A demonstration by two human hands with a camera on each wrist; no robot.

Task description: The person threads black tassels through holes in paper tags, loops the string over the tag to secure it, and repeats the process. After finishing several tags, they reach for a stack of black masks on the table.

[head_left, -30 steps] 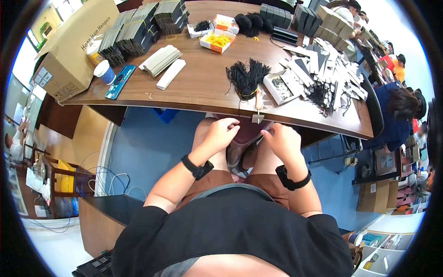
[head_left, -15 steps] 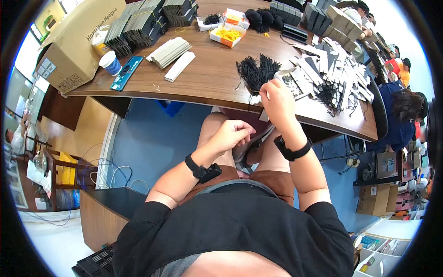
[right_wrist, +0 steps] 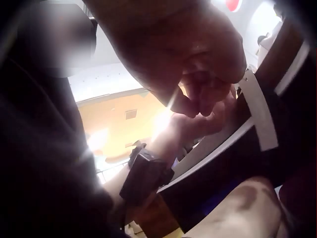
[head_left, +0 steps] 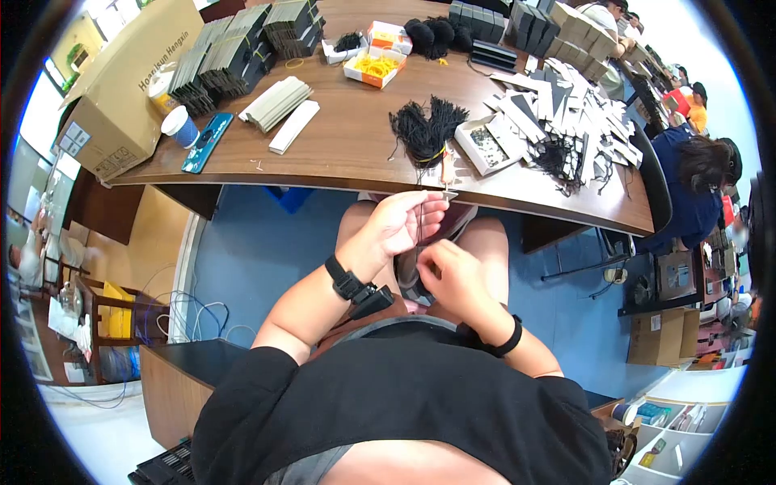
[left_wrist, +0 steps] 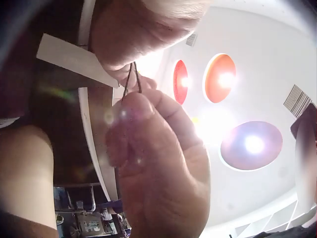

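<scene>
A thin black cord [left_wrist: 130,82] runs as two strands between my hands. My right hand [head_left: 457,279] pinches its lower end, thumb against fingers, below the table edge. Above it, my left hand [head_left: 396,226] holds the cord near its thumb and fingertips, palm turned up; the exact grip is hidden behind that hand in the left wrist view. Close to the left fingertips, a pale flat strip [right_wrist: 260,111] juts from the table edge. A bundle of black cords [head_left: 428,133] lies on the table just behind, some strands hanging over the edge.
The wooden table [head_left: 339,153] holds an open white box of small pieces [head_left: 487,147], a pile of white and black strips [head_left: 558,113], stacked pale strips [head_left: 276,103], a box of yellow bands [head_left: 376,69], a paper cup [head_left: 181,128] and a large carton [head_left: 121,97].
The right hand reached up over the table edge beside the cord bundle, then came back down to the lap. The left hand moved up to the table edge and turned palm up.
</scene>
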